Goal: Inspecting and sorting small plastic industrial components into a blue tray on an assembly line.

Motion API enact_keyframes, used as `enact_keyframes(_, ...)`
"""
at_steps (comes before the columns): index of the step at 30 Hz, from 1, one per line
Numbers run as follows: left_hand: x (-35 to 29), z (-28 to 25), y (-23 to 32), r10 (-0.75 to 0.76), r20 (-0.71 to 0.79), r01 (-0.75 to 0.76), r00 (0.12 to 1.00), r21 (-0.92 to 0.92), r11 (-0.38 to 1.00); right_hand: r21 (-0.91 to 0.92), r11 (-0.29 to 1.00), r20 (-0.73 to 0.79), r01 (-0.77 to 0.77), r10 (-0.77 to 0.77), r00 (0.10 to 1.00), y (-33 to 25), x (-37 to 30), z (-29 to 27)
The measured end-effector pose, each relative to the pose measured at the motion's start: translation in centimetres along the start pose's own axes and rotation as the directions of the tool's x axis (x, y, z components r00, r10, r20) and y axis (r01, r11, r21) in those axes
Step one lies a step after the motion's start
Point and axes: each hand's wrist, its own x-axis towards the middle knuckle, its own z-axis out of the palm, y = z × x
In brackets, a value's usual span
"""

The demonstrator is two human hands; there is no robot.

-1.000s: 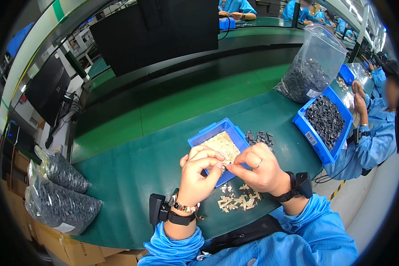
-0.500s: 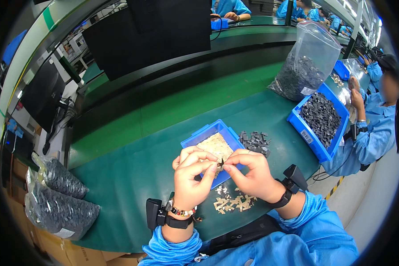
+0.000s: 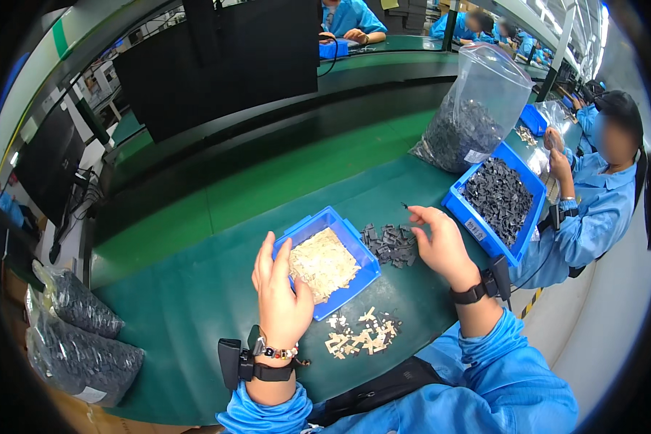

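Note:
My left hand [image 3: 282, 296] is open, its fingers stretched along the left side of a blue bin [image 3: 362, 278]. Small flat beige pieces [image 3: 324, 262] fill that bin. My right hand [image 3: 443, 247] hovers beyond the bin's right side, near a loose pile of dark grey pieces [image 3: 390, 244]. Its thumb and forefinger are apart. A tiny black piece [image 3: 405, 206] shows right at the forefinger tip; whether it touches the finger is too small to tell. Nearer to me, mixed beige and black scraps [image 3: 367, 334] lie scattered on the green mat [image 3: 188, 318].
A larger blue bin [image 3: 517, 249] of dark pieces stands to the right, with a big clear bag [image 3: 470, 123] of similar pieces behind it. Two more filled bags [image 3: 87, 365] sit at far left. A co-worker [image 3: 593, 188] in blue works at right.
My hands were together over the bin, pinching a small black piece. They have parted: the right moved right toward the dark pile, the left opened at the bin's left side.

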Motion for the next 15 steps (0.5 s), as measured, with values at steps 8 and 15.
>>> enact_keyframes(8, 0.3, -0.7, 0.0, -0.015, 0.112, 0.011, 0.994, 0.037, 0.999, -0.086, 0.996, 0.141, -0.026, 0.038, 0.989, 1.1, 1.2, 1.5)
enact_keyframes(15, 0.7, -1.1, 1.0, 0.040, 0.016, -0.041, 0.999, 0.016, 0.999, 0.899, 0.314, 0.265, -0.307, 0.170, 0.949, -2.7, -0.4, 1.9)
